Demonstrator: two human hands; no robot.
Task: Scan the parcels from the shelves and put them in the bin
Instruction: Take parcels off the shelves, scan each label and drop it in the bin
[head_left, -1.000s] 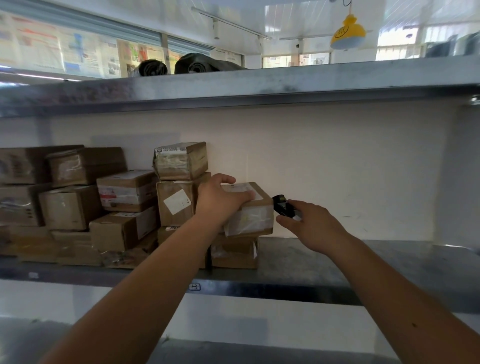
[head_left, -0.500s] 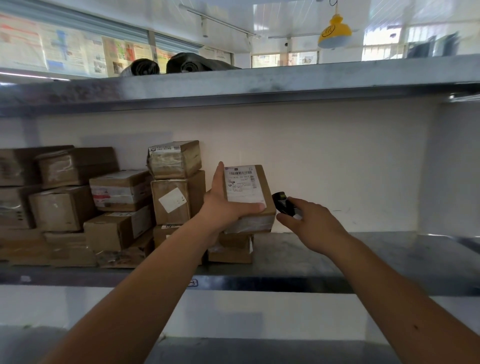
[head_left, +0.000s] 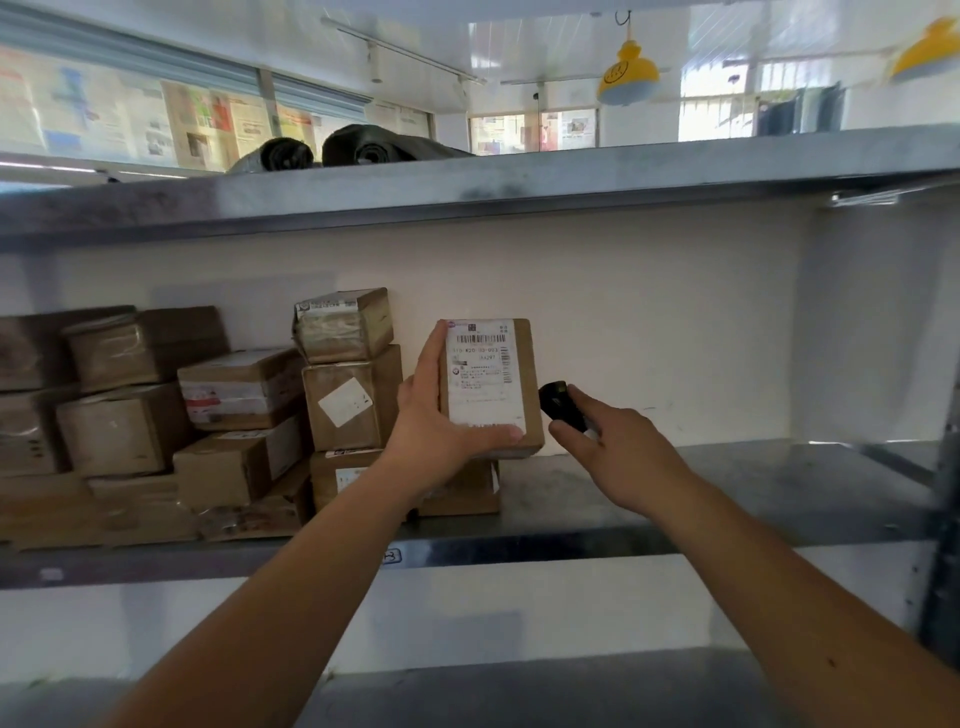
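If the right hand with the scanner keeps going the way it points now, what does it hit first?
Most likely the parcel gripped by the left hand: the right hand aims the scanner up-left at its right edge, though depth is unclear.

Your left hand (head_left: 436, 421) grips small brown cardboard parcel (head_left: 491, 387), held upright above shelf (head_left: 727, 499), white barcode label facing you. Your right hand (head_left: 618, 447) holds small black scanner (head_left: 561, 410) just right of parcel, near its lower edge. More brown taped parcels (head_left: 208, 415) stacked at left of same shelf, some labelled, piled several high against far wall. Bin not visible.
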